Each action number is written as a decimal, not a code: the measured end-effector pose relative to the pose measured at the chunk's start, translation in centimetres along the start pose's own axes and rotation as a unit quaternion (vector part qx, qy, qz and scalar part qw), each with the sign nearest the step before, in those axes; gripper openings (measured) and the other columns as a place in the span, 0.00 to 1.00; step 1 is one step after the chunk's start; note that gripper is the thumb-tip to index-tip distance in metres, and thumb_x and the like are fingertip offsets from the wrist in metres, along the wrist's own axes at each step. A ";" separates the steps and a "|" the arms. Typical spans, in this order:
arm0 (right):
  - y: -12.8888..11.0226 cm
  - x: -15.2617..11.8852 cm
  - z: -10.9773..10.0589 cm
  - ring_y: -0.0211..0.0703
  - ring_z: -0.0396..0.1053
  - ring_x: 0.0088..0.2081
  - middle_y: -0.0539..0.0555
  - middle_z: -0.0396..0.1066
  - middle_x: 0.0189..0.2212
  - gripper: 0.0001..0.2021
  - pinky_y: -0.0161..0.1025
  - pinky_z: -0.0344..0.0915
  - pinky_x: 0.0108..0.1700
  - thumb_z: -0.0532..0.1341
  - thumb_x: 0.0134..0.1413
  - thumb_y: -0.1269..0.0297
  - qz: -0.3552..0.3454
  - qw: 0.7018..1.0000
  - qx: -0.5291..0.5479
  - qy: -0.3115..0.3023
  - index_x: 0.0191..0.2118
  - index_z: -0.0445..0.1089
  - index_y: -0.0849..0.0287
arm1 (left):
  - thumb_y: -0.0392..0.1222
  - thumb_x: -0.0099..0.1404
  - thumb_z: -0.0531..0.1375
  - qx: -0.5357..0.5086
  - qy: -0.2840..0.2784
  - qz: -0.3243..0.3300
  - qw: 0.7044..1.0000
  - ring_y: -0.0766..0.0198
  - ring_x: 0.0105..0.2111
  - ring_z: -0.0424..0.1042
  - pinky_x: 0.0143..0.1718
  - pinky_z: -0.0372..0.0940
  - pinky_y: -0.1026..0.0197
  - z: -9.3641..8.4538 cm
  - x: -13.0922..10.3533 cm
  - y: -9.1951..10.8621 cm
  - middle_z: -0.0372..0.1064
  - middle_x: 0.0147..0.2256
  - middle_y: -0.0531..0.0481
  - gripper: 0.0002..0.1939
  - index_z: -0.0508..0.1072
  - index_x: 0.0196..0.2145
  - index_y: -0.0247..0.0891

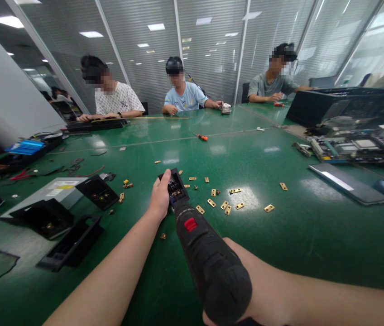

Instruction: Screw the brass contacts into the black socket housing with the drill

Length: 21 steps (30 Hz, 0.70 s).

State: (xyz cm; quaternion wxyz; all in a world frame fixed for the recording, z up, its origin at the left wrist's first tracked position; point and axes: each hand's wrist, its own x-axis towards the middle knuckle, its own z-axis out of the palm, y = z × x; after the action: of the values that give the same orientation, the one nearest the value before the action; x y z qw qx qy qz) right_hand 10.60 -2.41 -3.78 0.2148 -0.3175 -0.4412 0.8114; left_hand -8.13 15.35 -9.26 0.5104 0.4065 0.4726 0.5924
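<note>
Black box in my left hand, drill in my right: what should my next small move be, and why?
I'd probably tilt the black box slightly with your left hand to see the tip of the drill: its nose covers the box's near end, beside brass-coloured fittings, hiding whether the tip meets one.

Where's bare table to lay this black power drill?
Roomiest: glossy green tabletop right of the drill, between bare right forearm and flat brass plates. Another patch lies between those plates and the orange-handled screwdriver. Crowded: the left, with black plastic housings and a grey metal box.
</note>
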 end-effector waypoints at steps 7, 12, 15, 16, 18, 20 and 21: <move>0.1 0.0 0.0 0.36 0.70 0.22 0.47 0.70 0.18 0.26 0.28 0.67 0.22 0.79 0.18 0.69 0.012 1.000 -0.009 -0.001 0.29 0.69 0.64 | 0.65 0.56 0.63 0.005 0.003 0.002 1.000 0.54 0.26 0.77 0.31 0.72 0.53 0.0 -0.1 0.0 0.76 0.28 0.47 0.27 0.73 0.38 0.36; -0.3 0.1 0.2 0.33 0.66 0.21 0.44 0.67 0.17 0.24 0.28 0.65 0.23 0.79 0.18 0.70 0.000 1.000 -0.013 0.004 0.26 0.67 0.63 | 0.65 0.57 0.63 0.010 0.002 0.000 1.000 0.54 0.26 0.77 0.30 0.72 0.53 0.0 -0.2 0.1 0.76 0.27 0.47 0.27 0.72 0.39 0.36; -0.7 0.0 0.4 0.32 0.63 0.21 0.43 0.65 0.17 0.24 0.30 0.63 0.23 0.79 0.17 0.69 -0.001 0.999 -0.035 0.001 0.25 0.66 0.62 | 0.65 0.57 0.62 0.012 -0.004 0.000 1.000 0.54 0.26 0.77 0.30 0.73 0.53 -0.1 -0.2 0.0 0.76 0.28 0.47 0.27 0.72 0.39 0.37; -0.8 -0.1 0.4 0.33 0.63 0.21 0.43 0.66 0.17 0.24 0.30 0.63 0.23 0.79 0.19 0.68 -0.003 0.999 -0.041 0.003 0.24 0.66 0.62 | 0.65 0.58 0.62 0.012 -0.007 -0.001 1.000 0.53 0.26 0.77 0.30 0.73 0.52 -0.1 -0.1 0.0 0.77 0.28 0.47 0.27 0.72 0.39 0.37; -0.8 0.1 0.3 0.32 0.63 0.23 0.43 0.65 0.18 0.22 0.30 0.61 0.25 0.78 0.22 0.67 -0.026 0.997 -0.069 0.006 0.24 0.65 0.61 | 0.66 0.58 0.62 0.009 -0.010 -0.002 1.000 0.53 0.27 0.78 0.30 0.73 0.52 -0.1 -0.1 -0.1 0.77 0.28 0.46 0.27 0.72 0.39 0.37; -0.3 0.4 0.1 0.30 0.59 0.24 0.41 0.61 0.19 0.22 0.30 0.60 0.29 0.78 0.23 0.70 -0.081 0.990 -0.115 0.002 0.22 0.63 0.61 | 0.65 0.57 0.63 0.006 -0.009 -0.005 1.000 0.53 0.27 0.78 0.30 0.73 0.52 -0.1 -0.1 -0.1 0.76 0.28 0.46 0.28 0.72 0.39 0.36; 0.1 0.7 -0.1 0.30 0.57 0.24 0.41 0.60 0.18 0.22 0.30 0.60 0.30 0.77 0.25 0.70 -0.109 0.986 -0.126 -0.006 0.21 0.61 0.60 | 0.65 0.57 0.63 0.003 -0.006 -0.006 1.000 0.53 0.26 0.77 0.30 0.73 0.52 -0.1 -0.1 0.0 0.76 0.28 0.46 0.28 0.72 0.39 0.36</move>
State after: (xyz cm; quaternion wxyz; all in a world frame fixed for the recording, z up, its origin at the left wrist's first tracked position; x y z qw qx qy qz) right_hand 10.18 -1.95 -4.10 0.2578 -0.2874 -0.5733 0.7226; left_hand -8.19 15.25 -9.30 0.5157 0.4089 0.4739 0.5851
